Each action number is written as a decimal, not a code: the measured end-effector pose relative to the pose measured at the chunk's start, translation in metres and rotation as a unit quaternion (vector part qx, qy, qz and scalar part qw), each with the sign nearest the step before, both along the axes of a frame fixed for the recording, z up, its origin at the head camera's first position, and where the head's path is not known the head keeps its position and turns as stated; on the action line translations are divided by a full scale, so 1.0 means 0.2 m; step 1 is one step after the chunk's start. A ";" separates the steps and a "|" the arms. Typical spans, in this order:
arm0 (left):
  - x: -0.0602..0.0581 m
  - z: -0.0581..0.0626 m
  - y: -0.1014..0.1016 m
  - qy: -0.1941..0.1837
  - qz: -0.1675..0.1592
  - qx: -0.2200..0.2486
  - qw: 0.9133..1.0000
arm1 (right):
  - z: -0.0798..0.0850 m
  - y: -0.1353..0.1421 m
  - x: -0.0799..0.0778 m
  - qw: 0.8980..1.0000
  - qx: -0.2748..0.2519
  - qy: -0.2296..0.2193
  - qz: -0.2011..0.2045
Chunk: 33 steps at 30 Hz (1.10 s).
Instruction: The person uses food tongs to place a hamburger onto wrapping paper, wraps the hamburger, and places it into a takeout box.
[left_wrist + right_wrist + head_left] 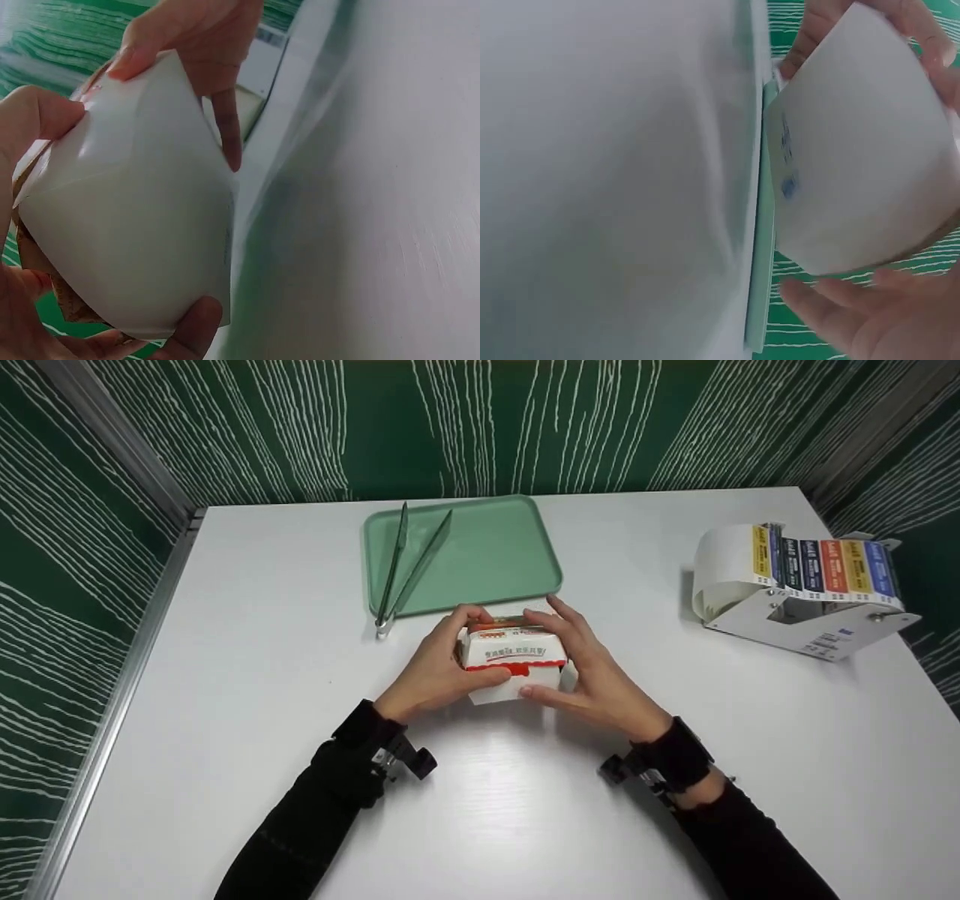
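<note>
A white burger box (517, 649) with printed lettering and a red scalloped band sits between both hands at the middle of the table. My left hand (442, 664) grips its left side, thumb across the front and fingers over the top edge. From the right, my right hand (592, 675) holds the box, its thumb low on the front and fingers at the upper right corner. The smooth white outside of the box (142, 195) fills much of the left wrist view, with brown edges showing. In the right wrist view, faint blue print marks the box (855, 157).
Behind the box lies a green tray (495, 555). Metal tongs (405, 570) rest spread on it, their joined end over its front left edge. A white dispenser (810, 615) with several colourful label rolls stands at the right. Green walls (390, 435) border the white table (262, 660).
</note>
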<state>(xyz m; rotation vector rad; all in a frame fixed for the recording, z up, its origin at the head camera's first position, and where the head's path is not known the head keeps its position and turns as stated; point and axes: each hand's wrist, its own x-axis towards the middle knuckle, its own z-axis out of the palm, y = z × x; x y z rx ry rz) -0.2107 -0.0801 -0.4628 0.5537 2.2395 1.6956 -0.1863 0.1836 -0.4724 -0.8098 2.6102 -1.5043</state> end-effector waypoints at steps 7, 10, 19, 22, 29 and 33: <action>0.01 0.00 0.01 0.018 0.000 -0.037 0.999 | 0.00 0.00 0.00 0.996 -0.074 -0.037 0.028; 0.01 0.00 0.01 0.032 0.000 -0.066 0.997 | 0.00 0.00 0.00 0.996 -0.072 -0.045 0.018; 0.02 0.01 0.00 0.062 -0.017 -0.094 0.994 | 0.00 -0.01 0.00 0.997 -0.059 -0.044 -0.001; 0.02 0.02 -0.01 0.069 -0.050 -0.095 0.992 | 0.01 0.00 0.00 0.997 -0.063 -0.046 -0.012; 0.02 0.02 -0.02 0.103 -0.076 -0.139 0.982 | 0.04 0.00 0.00 0.997 -0.061 -0.046 -0.018; 0.02 0.03 -0.02 0.120 -0.072 -0.153 0.978 | 0.05 0.00 0.01 0.998 -0.043 -0.031 -0.014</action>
